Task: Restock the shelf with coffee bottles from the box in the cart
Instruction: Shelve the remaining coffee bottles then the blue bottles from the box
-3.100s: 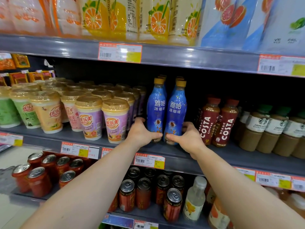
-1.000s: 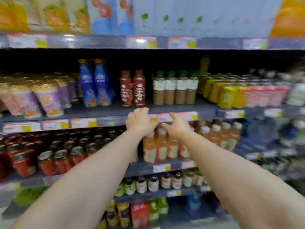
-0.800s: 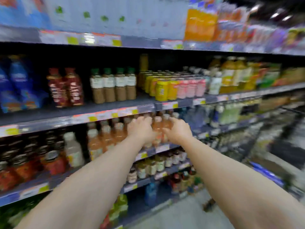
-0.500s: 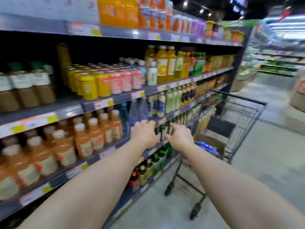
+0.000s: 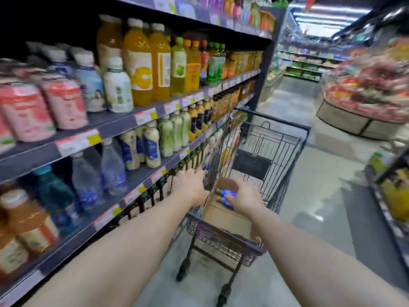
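Observation:
A dark wire cart [image 5: 285, 151] stands in the aisle ahead of me, close to the shelving [image 5: 115, 124] on my left. An open cardboard box [image 5: 223, 218] lies in its basket, with two blue coffee bottles [image 5: 226, 192] lying on their sides in it. My right hand [image 5: 244, 197] hovers over the box with its fingers spread just above the bottles, partly hiding them. My left hand [image 5: 190, 187] is stretched out by the cart's left rim, fingers apart, holding nothing. The blue coffee bottles' place on the shelf is out of view.
The shelves on the left hold juice bottles [image 5: 146, 63], pink cans [image 5: 64, 103], water bottles [image 5: 112, 167] and several other drinks. A round display bin [image 5: 363, 100] of goods stands at the right. The grey aisle floor [image 5: 321, 196] runs past the cart.
My view has swung right from the blue coffee bottles on the shelf to the cart. Both hands left the shelf empty and reached down toward the box.

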Tool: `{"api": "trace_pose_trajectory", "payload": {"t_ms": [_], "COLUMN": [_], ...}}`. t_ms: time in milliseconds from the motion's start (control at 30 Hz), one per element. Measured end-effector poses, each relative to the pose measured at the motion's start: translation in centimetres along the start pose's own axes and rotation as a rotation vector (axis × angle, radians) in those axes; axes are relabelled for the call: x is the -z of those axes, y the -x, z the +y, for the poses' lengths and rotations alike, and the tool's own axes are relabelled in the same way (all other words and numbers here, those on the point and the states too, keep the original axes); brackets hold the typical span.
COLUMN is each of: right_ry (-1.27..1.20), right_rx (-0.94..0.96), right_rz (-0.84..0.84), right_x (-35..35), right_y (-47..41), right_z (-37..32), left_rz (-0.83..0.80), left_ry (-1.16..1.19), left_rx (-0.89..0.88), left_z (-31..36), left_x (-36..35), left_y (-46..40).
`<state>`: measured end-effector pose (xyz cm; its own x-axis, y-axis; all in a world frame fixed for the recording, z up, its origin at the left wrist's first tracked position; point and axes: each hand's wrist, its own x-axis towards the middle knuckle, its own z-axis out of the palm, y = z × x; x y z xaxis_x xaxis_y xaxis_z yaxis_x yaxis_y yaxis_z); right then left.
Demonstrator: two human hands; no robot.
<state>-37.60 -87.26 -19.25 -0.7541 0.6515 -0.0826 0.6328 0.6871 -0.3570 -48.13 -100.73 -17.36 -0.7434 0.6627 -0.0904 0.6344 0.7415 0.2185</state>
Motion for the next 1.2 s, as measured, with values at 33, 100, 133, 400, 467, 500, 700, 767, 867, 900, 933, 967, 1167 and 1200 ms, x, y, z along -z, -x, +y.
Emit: {"api": "trace_pose_trajectory", "payload": {"t_ms": [33,100,133,400,467,500,700,767,867,900,933,967,1167,1200], "right_ry": [0.007,0.015,0.018,0.075,0.109,0.124,0.207,0.223,0.191,0.193,0.208,0.231,0.317,0.337], "right_rx": [-0.014,-0.042,-0.055,-0.043,-0.043,-0.042,-0.041,-0.035,-0.043,-0.04,-0.032,-0.029,-0.013,-0.001], "right_rz": [-0.01,-0.029,-0.035,-0.19,-0.274,-0.315,-0.556,-0.628,-0.666,-0.68,-0.706,-0.734,-0.763,-0.769], "right_x": [-0.3,-0.7,-1.0,-5.4,-7.0,-7.9,-13.9,-16.0,-20.0,-21.3,-22.7,-23.8,-28.2,-28.5], "right_y": [-1.3,-3.6,-4.9,-16.3,-19.7,-21.6,-34.5,-37.6,-41.3,-42.2,-42.8,-43.4,-45.0,-45.2], "right_z": [0.5,1.3,1.8,7.1,9.2,10.5,19.1,21.9,25.2,25.9,26.6,27.1,29.3,29.3], "left_rz": [-0.017,-0.038,-0.044,-0.098,-0.15,-0.176,-0.355,-0.441,-0.524,-0.564,-0.602,-0.625,-0.715,-0.716], "left_ry": [0.004,-0.005,-0.019,-0.005,0.017,0.023,0.104,0.105,0.104,0.121,0.135,0.141,0.255,0.268], "left_rx": [-0.009,-0.031,-0.036,0.031,0.091,0.128,0.356,0.406,0.475,0.502,0.523,0.532,0.619,0.634], "left_z": [0.2,0.7,1.0,2.0,2.0,2.1,5.1,6.4,7.6,7.9,8.2,8.5,8.7,8.6], "left_x": [-0.2,-0.8,-1.1,-7.4,-10.0,-11.3,-19.5,-22.6,-26.5,-27.5,-28.6,-29.7,-35.3,-35.9], "left_y": [-1.4,-3.8,-5.1,-15.0,-17.7,-19.2,-28.4,-30.7,-33.3,-33.8,-34.2,-34.5,-36.3,-36.6]}}
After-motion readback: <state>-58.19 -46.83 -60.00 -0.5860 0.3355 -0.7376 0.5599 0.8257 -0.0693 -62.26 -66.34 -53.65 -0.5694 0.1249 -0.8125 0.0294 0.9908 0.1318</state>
